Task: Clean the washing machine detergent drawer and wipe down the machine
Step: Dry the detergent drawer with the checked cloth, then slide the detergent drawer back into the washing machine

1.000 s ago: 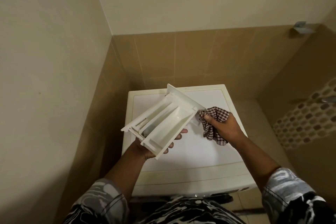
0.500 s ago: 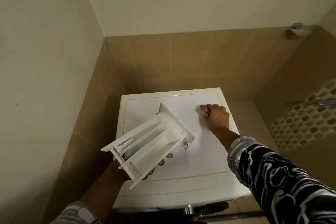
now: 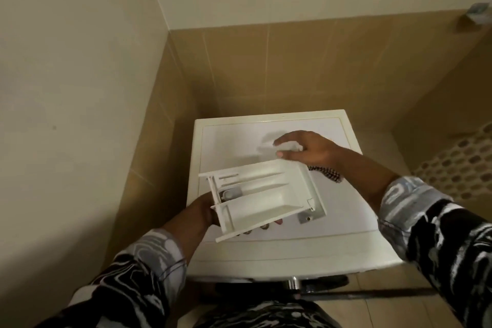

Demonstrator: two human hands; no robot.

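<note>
The detergent drawer [image 3: 263,194] is gripped underneath by the left hand [image 3: 203,210], above the washing machine [image 3: 346,221]. Whether the right hand [image 3: 311,150], at 1 o'clock, holds anything cannot be told. The cloth [image 3: 328,173] at 2 o'clock should be worked into every compartment corner.

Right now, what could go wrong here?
The drawer is held at one end only by the left hand, tilted above the washing machine. A loose grip could drop it. The checked cloth lies under the right forearm, toward the machine's right side, and the sleeve might drag it off.
</note>
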